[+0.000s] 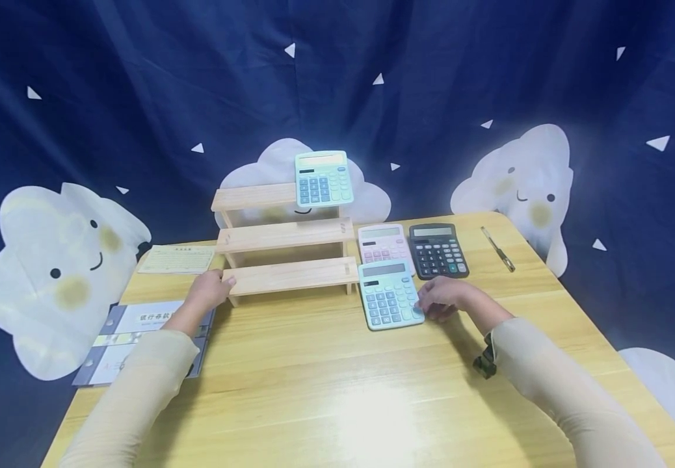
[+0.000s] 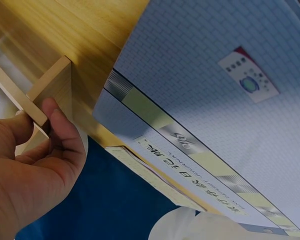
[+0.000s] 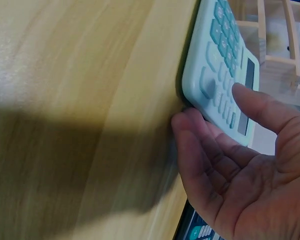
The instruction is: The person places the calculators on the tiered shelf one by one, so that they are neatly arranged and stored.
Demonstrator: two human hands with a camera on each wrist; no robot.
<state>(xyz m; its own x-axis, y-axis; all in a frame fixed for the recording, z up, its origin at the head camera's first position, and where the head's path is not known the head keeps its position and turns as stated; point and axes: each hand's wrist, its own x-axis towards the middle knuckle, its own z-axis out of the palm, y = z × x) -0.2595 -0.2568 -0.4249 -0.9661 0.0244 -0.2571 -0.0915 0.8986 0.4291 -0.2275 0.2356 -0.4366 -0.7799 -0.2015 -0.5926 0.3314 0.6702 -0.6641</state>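
In the head view my left hand (image 1: pixel 209 290) is at the left end of the lowest step of a three-tier wooden stand (image 1: pixel 291 275). The left wrist view shows its thumb and fingers pinching the end of a stand board (image 2: pixel 32 111). My right hand (image 1: pixel 445 298) holds the right edge of a mint-green calculator (image 1: pixel 393 296), thumb on the upper side and fingers at the edge, as the right wrist view of the calculator (image 3: pixel 215 75) shows. Another mint-green calculator (image 1: pixel 324 179) stands on the top step. The held calculator covers part of a pink calculator (image 1: pixel 385 242).
A black calculator (image 1: pixel 438 250) lies beside the pink one, with a pen (image 1: pixel 498 249) farther right. On the left are a grey-and-white journal book (image 1: pixel 150 318) and a paper slip pad (image 1: pixel 176 259). A blue curtain (image 1: pixel 337 78) hangs behind the wooden table (image 1: pixel 291 390).
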